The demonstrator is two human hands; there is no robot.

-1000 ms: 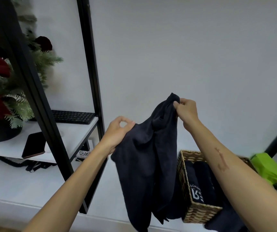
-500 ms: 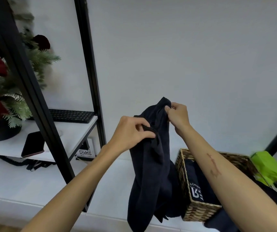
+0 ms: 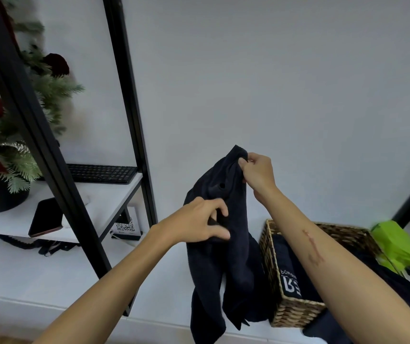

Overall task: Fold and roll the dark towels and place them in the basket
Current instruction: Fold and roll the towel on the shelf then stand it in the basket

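Both hands pinched the hanging dark towel, right hand at its top corner, left hand lower; bunched cloth risked a crooked fold.

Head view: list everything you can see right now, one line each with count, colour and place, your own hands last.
towel in hand: 1, dark navy, hanging unfolded in the air left of the basket
basket: 1, woven tan, on the white surface at lower right
towels in basket: count unclear, dark, one with white lettering
shelf frame: 1, black, at left
keyboard: 1, black, on the white shelf
phone: 1, dark, flat on the shelf
potted tree: 1, green with red trim, far left
QR card: 1, white, under the shelf
bag: 1, bright green, far right
left hand: 1, pinches the towel's middle
right hand: 1, grips the towel's top
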